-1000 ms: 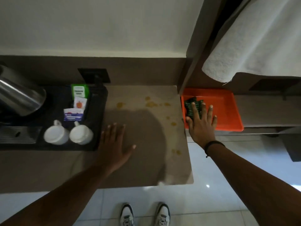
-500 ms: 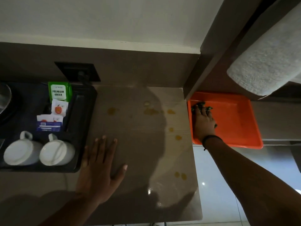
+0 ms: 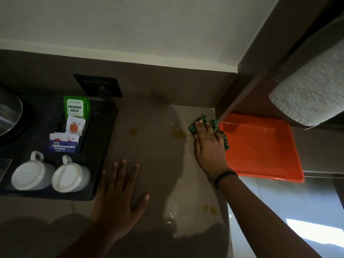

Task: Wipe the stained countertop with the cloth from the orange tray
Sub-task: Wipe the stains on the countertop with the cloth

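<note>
A beige countertop (image 3: 160, 164) carries yellowish stains: one at the back middle (image 3: 133, 131), one near the cloth (image 3: 177, 134), and two near the front right edge (image 3: 210, 208). My right hand (image 3: 209, 146) presses a green-and-black cloth (image 3: 214, 122) flat on the countertop's back right corner, part of the cloth hanging over the edge beside the orange tray (image 3: 260, 149). The tray holds nothing visible. My left hand (image 3: 119, 194) lies flat on the counter with fingers spread, holding nothing.
A black tray (image 3: 100, 146) at the left holds two upturned white cups (image 3: 50, 173), tea sachets (image 3: 75, 108) and a metal kettle (image 3: 7, 112). A wall socket (image 3: 98, 88) is behind it. A grey towel (image 3: 312, 94) hangs above the orange tray beside a brown cabinet panel (image 3: 247, 79).
My right hand has carried the cloth out of the orange tray leftward onto the countertop's back right corner. The tray is now bare. My left hand stays flat on the counter.
</note>
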